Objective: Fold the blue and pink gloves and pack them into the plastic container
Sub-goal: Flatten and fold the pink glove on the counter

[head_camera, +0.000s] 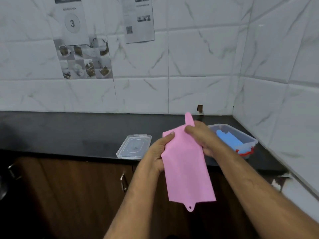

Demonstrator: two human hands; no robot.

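Note:
A pink glove [187, 168] hangs in the air in front of the counter, cuff downward with a small hanging tab at the bottom. My left hand [158, 152] grips its left edge near the top. My right hand [202, 138] pinches its upper right part, and one pink finger sticks up above that hand. A clear plastic container [248, 135] stands on the black counter at the right corner, behind my right hand. A blue glove [229, 138] lies rolled inside it. Something red shows at the container's near end.
The container's clear lid [133, 146] lies flat on the black counter [69, 131] left of my hands. White tiled walls rise behind and to the right. Wooden cabinet doors with metal handles [123, 182] sit below the counter edge.

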